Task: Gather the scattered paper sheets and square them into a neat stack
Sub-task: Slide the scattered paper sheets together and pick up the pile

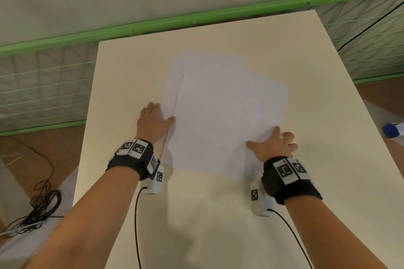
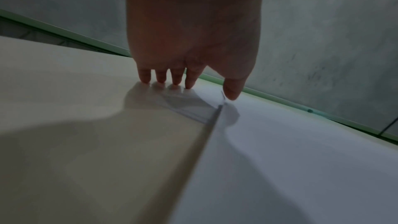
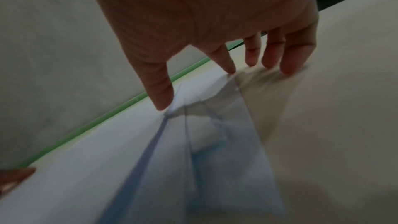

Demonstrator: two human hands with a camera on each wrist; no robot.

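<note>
Closing in on the fanned paper sheets point(image 1: 225, 116) from both sides, mid-table point(image 1: 218, 214).

My left hand point(image 1: 153, 121) has fingertips on the table and thumb at the pile's left edge; my right hand point(image 1: 275, 145) sits spread at the right edge, thumb on top, neither gripping. I'd push inward evenly, palms low, so lifted edges slide instead of buckling.

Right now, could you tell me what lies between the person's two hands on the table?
The head view shows only the loosely overlapped paper sheets between the left hand and right hand.
</note>
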